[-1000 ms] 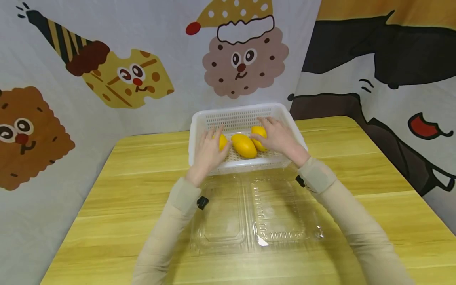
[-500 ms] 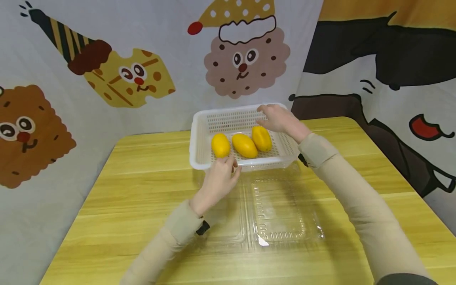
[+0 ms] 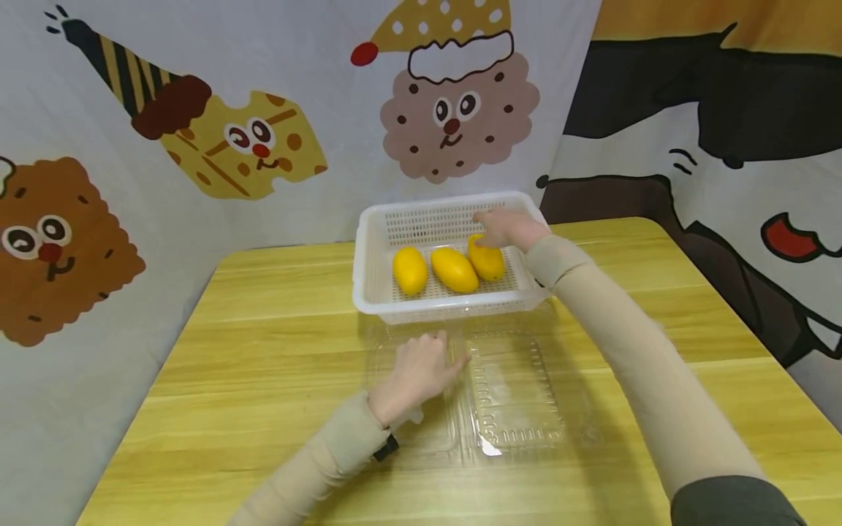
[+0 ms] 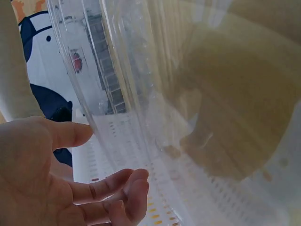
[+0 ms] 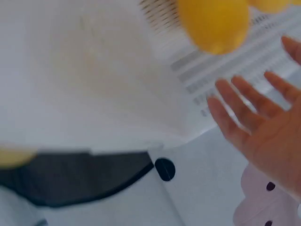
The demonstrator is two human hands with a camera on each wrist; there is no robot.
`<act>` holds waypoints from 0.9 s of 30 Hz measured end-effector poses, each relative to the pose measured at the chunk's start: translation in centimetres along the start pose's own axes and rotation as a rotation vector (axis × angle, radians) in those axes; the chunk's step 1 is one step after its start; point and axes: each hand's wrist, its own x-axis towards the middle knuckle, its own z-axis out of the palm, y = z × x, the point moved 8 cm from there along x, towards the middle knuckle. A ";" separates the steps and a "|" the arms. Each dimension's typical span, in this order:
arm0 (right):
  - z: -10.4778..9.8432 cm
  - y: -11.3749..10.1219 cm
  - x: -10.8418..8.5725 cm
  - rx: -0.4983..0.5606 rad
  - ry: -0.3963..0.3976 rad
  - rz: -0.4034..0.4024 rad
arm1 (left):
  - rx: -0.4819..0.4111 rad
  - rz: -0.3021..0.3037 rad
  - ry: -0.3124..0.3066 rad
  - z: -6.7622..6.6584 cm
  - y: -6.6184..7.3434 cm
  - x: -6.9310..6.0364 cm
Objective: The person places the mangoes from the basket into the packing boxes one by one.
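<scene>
A white plastic basket (image 3: 364, 274) holds three yellow mangoes: a left one (image 3: 410, 272), a middle one (image 3: 454, 270) and a right one (image 3: 490, 264). My right hand (image 3: 508, 228) hovers over the basket's right end, partly covering the right mango. Its spread fingers hold nothing in the right wrist view, where a mango (image 5: 214, 23) shows close by. In front of the basket lies an unfolded clear plastic clamshell box (image 3: 516, 394). My left hand (image 3: 417, 371) is over its left half, fingers loosely bent, near the clear wall (image 4: 136, 89); whether it touches is unclear.
The wooden table (image 3: 263, 351) extends on both sides of the basket and box. Behind it hangs a white cloth (image 3: 349, 117) with cartoon prints, close to the basket's back rim.
Both hands were in the basket by the mangoes. My left hand has come back toward me over the clamshell box. My right hand rose to the back rim, then lowered over the right mango.
</scene>
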 end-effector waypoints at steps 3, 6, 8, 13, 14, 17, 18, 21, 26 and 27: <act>1.2 0.3 0.1 0.018 -0.069 0.031 | -0.006 -0.007 -0.014 0.4 0.0 0.0; 2.0 0.3 0.0 0.044 -0.100 0.056 | -0.016 -0.005 -0.013 0.6 0.1 0.0; 2.3 0.1 -0.2 0.034 -0.095 0.058 | -0.014 0.000 -0.006 0.6 0.2 0.0; 2.6 -0.4 -0.3 -0.008 -0.050 0.097 | -0.025 0.002 -0.002 0.6 0.2 0.0; 2.7 -0.5 -0.2 -0.018 -0.046 0.099 | -0.029 0.002 -0.004 0.7 0.2 0.0; 3.0 -1.0 -0.4 -0.035 -0.051 0.081 | -0.037 0.001 -0.010 0.7 0.2 0.0; 3.1 -1.0 -0.5 -0.029 -0.058 0.083 | -0.035 0.002 -0.009 0.6 0.2 0.0; 3.7 -1.2 -1.0 -0.072 -0.098 0.078 | -0.025 0.005 0.001 0.5 0.3 0.0; 4.3 -1.7 -1.4 -0.220 -0.139 0.029 | -0.020 -0.004 0.009 0.5 0.3 0.1; 4.4 -1.7 -1.4 -0.231 -0.140 0.024 | -0.020 -0.006 0.011 0.5 0.2 0.1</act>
